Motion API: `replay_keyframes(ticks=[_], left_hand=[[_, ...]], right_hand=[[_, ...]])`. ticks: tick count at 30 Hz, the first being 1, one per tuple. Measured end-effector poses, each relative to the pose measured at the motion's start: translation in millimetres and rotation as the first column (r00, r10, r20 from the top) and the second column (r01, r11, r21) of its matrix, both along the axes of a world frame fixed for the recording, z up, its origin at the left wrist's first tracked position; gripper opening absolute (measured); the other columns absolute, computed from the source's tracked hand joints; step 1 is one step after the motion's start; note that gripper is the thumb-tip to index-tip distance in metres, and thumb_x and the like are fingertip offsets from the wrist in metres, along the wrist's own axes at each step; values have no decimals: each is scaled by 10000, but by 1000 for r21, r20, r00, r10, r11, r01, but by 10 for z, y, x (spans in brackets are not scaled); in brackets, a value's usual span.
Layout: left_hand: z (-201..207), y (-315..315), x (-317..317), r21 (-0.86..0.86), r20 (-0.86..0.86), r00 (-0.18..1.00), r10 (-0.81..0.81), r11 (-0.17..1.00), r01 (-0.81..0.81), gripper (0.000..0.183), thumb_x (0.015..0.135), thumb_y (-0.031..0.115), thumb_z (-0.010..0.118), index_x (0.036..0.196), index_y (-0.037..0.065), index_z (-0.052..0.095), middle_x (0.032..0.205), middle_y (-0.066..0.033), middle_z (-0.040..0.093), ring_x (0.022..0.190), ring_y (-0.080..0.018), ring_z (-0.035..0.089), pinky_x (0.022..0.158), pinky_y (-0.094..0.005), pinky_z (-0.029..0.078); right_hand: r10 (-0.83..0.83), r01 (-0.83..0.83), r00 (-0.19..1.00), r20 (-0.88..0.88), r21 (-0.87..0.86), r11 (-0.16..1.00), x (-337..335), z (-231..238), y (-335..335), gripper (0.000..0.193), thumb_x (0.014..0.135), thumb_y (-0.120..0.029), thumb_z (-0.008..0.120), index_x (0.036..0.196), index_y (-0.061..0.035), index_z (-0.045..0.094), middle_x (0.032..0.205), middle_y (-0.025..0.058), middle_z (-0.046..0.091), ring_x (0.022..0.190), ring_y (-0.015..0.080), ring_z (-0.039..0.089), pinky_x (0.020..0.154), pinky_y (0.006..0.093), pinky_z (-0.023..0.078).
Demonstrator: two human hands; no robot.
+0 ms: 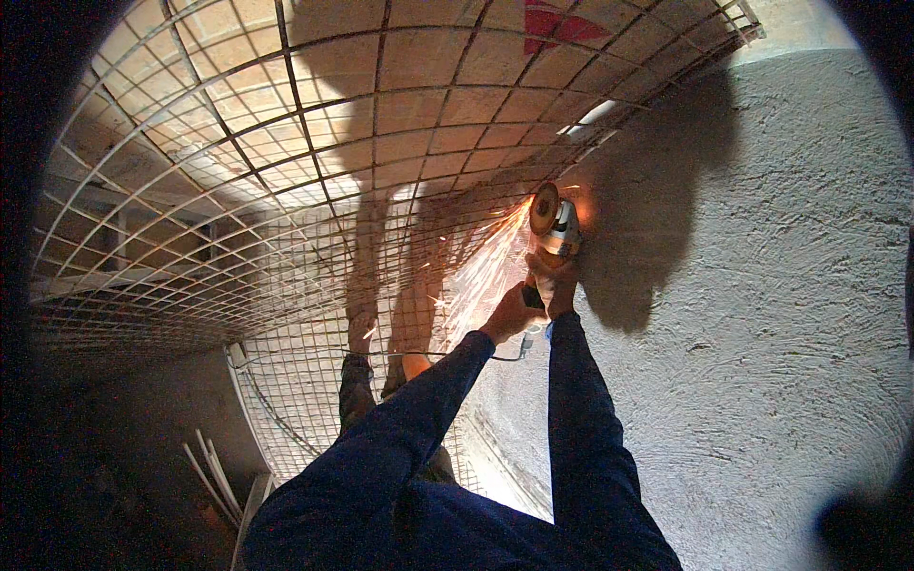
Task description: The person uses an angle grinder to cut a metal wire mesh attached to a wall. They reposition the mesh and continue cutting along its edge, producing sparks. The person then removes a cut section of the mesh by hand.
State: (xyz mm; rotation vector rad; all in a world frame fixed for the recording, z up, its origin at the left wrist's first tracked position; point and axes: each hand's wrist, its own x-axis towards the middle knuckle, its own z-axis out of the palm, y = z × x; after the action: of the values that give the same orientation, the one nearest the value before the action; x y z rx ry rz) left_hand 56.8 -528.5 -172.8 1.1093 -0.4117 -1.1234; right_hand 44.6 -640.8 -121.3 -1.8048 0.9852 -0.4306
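Both my hands are closed on an angle grinder (564, 228), held out in front of me beside the rough wall. My right hand (557, 281) grips its body just behind the metal head. Lower and to the left, my left hand (514, 312) is wrapped round the rear part of the grinder. The round disc (545, 208) faces left, at the right edge of a wire mesh (376, 171). Bright sparks (486, 276) stream from the disc down and left. Glare and the mesh hide the exact point of contact.
A rough grey plastered wall (762, 285) rises close on my right. The mesh curves up at the left and also spreads underfoot, around a dark shoe (356, 385). A dark power cord (457, 356) crosses below my hands. Pale thin rods (217, 476) lie at lower left.
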Motion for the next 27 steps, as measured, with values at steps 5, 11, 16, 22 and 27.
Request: replay_keyframes(ticks=[5, 11, 16, 22, 27], left_hand=[[50, -23, -5, 18, -127, 992, -23, 1000, 25, 558, 691, 76, 804, 1196, 37, 569, 1104, -48, 654, 1019, -166, 604, 927, -322, 473], [228, 49, -45, 11, -155, 978, 143, 990, -143, 512, 644, 90, 801, 1084, -14, 561, 970, -81, 649, 860, -188, 609, 822, -324, 501], [199, 21, -44, -39, -242, 966, 95, 993, -108, 546, 658, 122, 790, 1123, -27, 544, 990, -99, 645, 887, -199, 608, 839, -344, 498], [224, 70, -22, -43, -198, 979, 39, 998, -48, 566, 667, 159, 794, 1143, -18, 545, 1023, -110, 654, 928, -207, 614, 869, -347, 494], [266, 73, -30, -77, -266, 962, 59, 994, -83, 556, 679, 150, 801, 1148, -2, 543, 1021, -101, 658, 930, -214, 622, 881, -352, 496]], right_hand=[[77, -81, 993, 93, 36, 996, -13, 6, -27, 383, 729, -184, 855, 994, -65, 605, 925, 37, 640, 814, 173, 593, 773, 330, 503], [174, -218, 971, -166, -304, 927, 13, 219, 58, 269, 810, -229, 794, 937, -72, 616, 863, 21, 632, 772, 151, 585, 725, 315, 494], [183, -181, 981, -58, 40, 983, 46, 342, 108, 230, 827, -229, 778, 898, -66, 631, 793, -10, 607, 687, 127, 552, 637, 287, 466], [121, -122, 992, -37, -35, 992, 58, 286, 85, 227, 757, -149, 811, 867, -68, 630, 740, -33, 580, 639, 96, 509, 595, 280, 445], [181, -165, 979, 89, -163, 973, 48, 281, 69, 275, 755, -172, 803, 914, -66, 605, 771, -17, 586, 651, 118, 527, 609, 286, 456]])
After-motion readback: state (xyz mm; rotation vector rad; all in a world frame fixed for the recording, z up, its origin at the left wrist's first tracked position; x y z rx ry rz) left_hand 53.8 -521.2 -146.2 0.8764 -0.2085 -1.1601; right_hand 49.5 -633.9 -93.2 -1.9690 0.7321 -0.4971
